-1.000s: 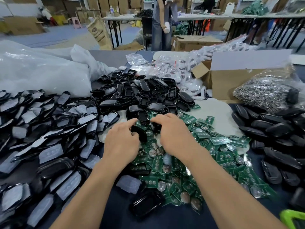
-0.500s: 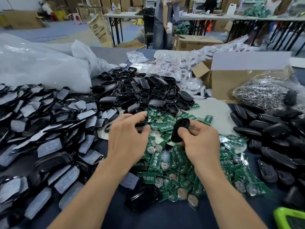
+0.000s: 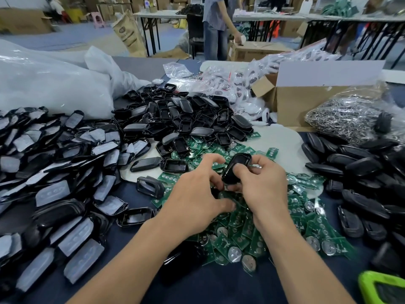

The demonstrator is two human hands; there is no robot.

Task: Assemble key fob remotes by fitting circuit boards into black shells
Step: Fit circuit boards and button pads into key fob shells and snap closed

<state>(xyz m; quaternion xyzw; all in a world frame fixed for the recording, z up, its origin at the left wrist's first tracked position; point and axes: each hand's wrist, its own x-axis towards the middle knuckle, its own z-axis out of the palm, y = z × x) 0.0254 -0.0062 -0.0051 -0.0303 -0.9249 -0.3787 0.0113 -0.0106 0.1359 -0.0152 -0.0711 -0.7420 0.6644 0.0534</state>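
Gripping a black shell [image 3: 235,163] in the right hand [image 3: 262,187], fingers [image 3: 260,160] and thumb curled round its lower half, upper end tilted up and away, raised just above the heap. Curling the left hand [image 3: 197,194] just left of those fingers, fingertips close to the shell's lower end, thumb down near the boards; cannot tell whether anything is pinched there.

Directly beneath both sets of fingers, hovering over a heap of green circuit boards [image 3: 238,235], many with round silver cells showing. Beyond the fingertips, facing a mound of empty black shell halves [image 3: 186,121]. Left of the left fingers, flanked by a wide spread of shell halves with grey button pads [image 3: 54,167], with one open black frame [image 3: 150,186] just beside the boards. Right of the right fingers, bordered by closed black fobs [image 3: 359,170].

Farther beyond the fingertips, backed by a cardboard box [image 3: 306,104], a clear bag of metal rings [image 3: 350,119] and a big white plastic bag [image 3: 48,84]. Nearer than the right wrist, edged by a bright green object [image 3: 381,286] on the dark blue table [image 3: 219,288].
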